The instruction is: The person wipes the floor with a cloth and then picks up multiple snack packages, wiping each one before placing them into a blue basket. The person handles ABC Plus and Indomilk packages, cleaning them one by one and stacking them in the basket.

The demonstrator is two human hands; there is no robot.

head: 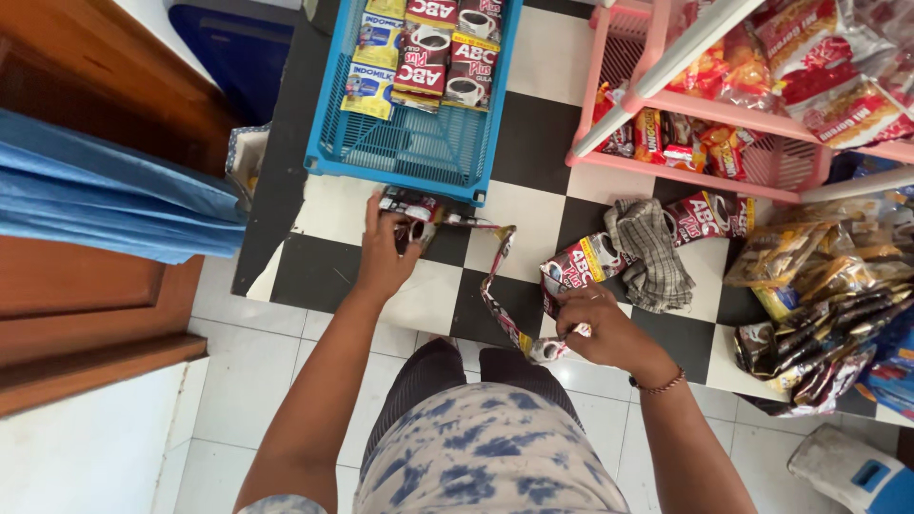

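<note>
Sachet strip (500, 286) is held at both ends, slung between the two hands above the checkered floor (533, 143). Left hand (386, 249) is reached fwd and clenched on the strip's far end, just below the front edge of the blue basket (409, 152); a few sachets are bunched at the fingers. Right hand (600, 328) is kept closer to the body, pinched on the near end, where the strip is folded over, w/ a red sachet (576, 266) sticking up just past the knuckles.

Strip's long axis is run diagonally: from the left hand it goes right, then drops back toward the body to the right hand. A slack sag shows in the middle; strip is not taut.

Basket opening lies straight ahead of the left hand, so the left hand is the nearer one to it; right hand is well apart from the basket, nearer the pink rack (724, 143). Basket is already part filled w/ sachet packs at its far end; near end is bare mesh.

Checked cloth (652, 252) is lying on the floor just right of the red sachet, w/ more sachets beyond it. A pile of packs (819, 314) is at the far right.
</note>
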